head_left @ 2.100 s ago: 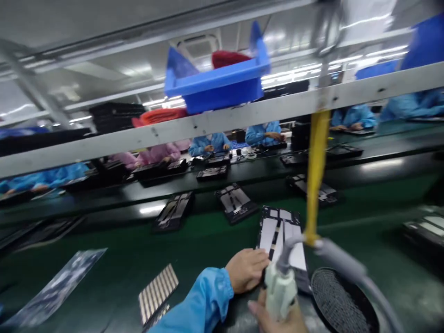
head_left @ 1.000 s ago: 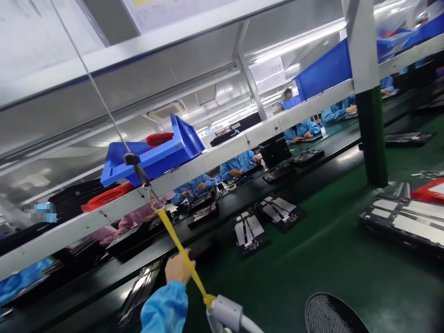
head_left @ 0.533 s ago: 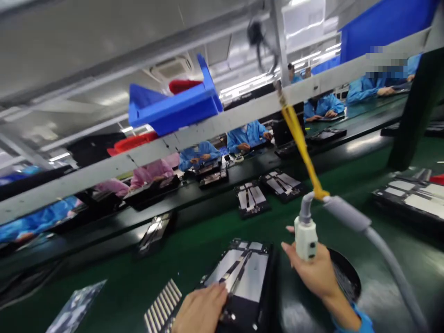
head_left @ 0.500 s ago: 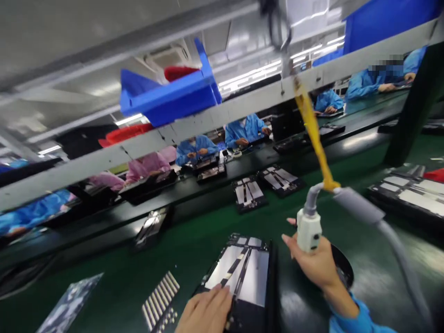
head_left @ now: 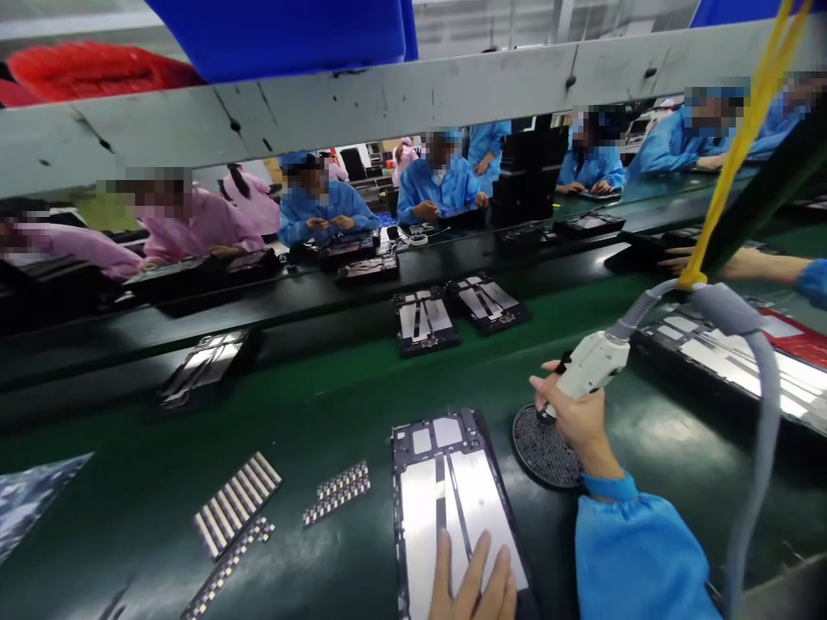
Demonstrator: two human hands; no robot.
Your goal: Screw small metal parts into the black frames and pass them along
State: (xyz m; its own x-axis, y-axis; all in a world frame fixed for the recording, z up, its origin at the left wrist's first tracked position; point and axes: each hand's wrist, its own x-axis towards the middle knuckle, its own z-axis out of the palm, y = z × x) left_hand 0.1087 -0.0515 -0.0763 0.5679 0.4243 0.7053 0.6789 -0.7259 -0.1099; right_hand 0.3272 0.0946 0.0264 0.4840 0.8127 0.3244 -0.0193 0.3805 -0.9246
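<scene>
From my remote seat, I see the left hand (head_left: 475, 585) lying flat, fingers spread over the silver panels of the opened tablet (head_left: 423, 508), which rests on the bench (head_left: 310, 422) in front of it. The right hand (head_left: 578, 422) clasps a white electric screwdriver (head_left: 591, 366), tilted over the round black tray (head_left: 549, 484) just beside the tablet; I can't tell whether its tip touches. A tug from the grey cable (head_left: 766, 430) or yellow strap (head_left: 717, 215) could jerk the tool and scatter the tray's tiny contents; heavy palm pressure could mark the panels. Half a second ago, the screwdriver stood nearer upright and the tray was mostly hidden; now a co-worker's hand (head_left: 685, 257) shows at far right.
</scene>
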